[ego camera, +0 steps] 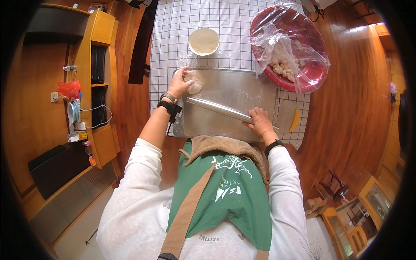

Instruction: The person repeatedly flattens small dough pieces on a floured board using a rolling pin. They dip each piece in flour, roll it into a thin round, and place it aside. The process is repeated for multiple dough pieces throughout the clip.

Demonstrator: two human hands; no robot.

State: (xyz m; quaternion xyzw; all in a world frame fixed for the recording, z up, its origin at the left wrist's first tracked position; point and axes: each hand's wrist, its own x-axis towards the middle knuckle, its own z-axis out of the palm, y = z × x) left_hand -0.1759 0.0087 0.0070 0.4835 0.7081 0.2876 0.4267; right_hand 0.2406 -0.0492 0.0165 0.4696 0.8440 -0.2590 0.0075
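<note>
On the metal tray at the table's edge lies a thin round dough wrapper, near the far left corner. My left hand touches the left rim of that wrapper with fingers spread; whether it pinches the dough I cannot tell. My right hand grips the right end of a long metal rolling pin, which slants across the tray with its left end below the wrapper. Beyond the tray stands a white bowl of flour.
A red basin under clear plastic film holds many pieces of dough at the far right. A dough scraper with a yellow handle lies right of the tray. Flour is scattered on the checked tablecloth. A dark bench stands left of the table.
</note>
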